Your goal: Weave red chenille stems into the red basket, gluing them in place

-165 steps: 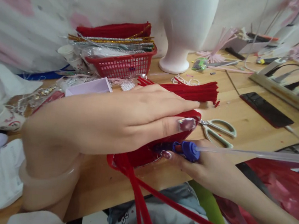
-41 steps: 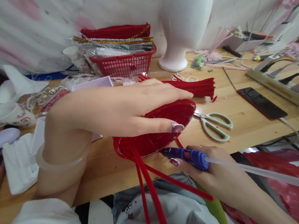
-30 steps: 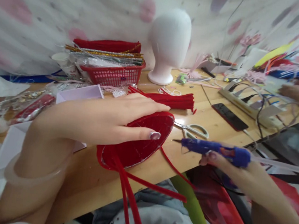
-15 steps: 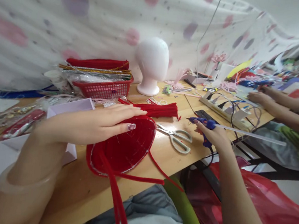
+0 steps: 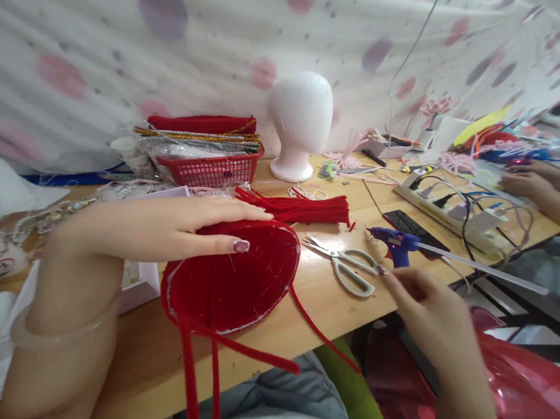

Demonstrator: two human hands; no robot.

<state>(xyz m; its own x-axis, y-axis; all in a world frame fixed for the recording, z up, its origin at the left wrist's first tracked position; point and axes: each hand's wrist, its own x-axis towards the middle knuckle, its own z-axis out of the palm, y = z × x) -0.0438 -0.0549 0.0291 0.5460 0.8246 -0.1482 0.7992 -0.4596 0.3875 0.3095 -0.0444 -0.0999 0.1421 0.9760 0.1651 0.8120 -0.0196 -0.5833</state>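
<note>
My left hand lies across the top of a red cone woven from pipe cleaners, thumb pressed on its rim. The cone lies on its side on the wooden table, open mouth towards me, with loose red stems hanging over the edge. My right hand hovers empty, fingers loosely curled, just past the handles of the scissors. A blue glue gun stands on the table a little beyond its fingertips, with a clear glue stick sticking out to the right.
A bundle of red pipe cleaners lies behind the cone. Farther back are a red basket of stems and a white foam head. A phone and power strip lie right. Another person's hands work at far right.
My right hand pulled the glue gun away from the cone, stood it on the table beyond the scissors and let go. My left hand stayed on the cone. The view lifted.
</note>
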